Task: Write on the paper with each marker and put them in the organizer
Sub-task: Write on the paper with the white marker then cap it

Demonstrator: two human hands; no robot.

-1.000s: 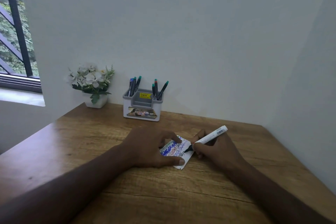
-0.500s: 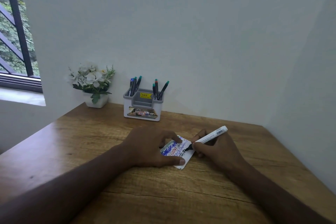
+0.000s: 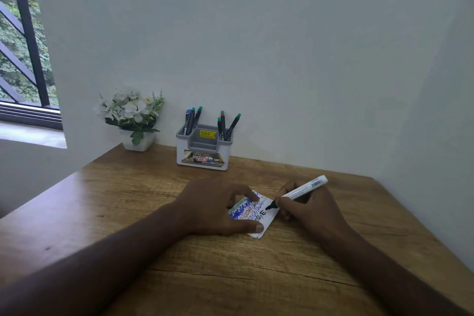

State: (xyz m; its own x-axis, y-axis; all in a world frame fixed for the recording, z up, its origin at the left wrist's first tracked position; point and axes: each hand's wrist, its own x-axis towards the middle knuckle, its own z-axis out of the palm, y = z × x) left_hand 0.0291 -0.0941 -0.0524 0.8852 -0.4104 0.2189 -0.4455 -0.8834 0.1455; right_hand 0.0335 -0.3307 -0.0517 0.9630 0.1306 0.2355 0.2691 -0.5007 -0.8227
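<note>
The paper (image 3: 259, 213) is pinned flat by the left hand (image 3: 218, 209) so the marker (image 3: 298, 191), pinched in the right hand (image 3: 307, 209), can be written with steadily.

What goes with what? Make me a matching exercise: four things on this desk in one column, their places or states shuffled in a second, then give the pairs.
Things
1. white marker
2. paper
3. organizer
4. flower pot

Places or states
A. stands by the wall, with markers upright in it
B. lies flat, pinned by the left hand
C. in the far left corner of the table
D. gripped by the right hand, its black tip on the paper

Pairs: 1-D, 2-B, 3-A, 4-C
</note>
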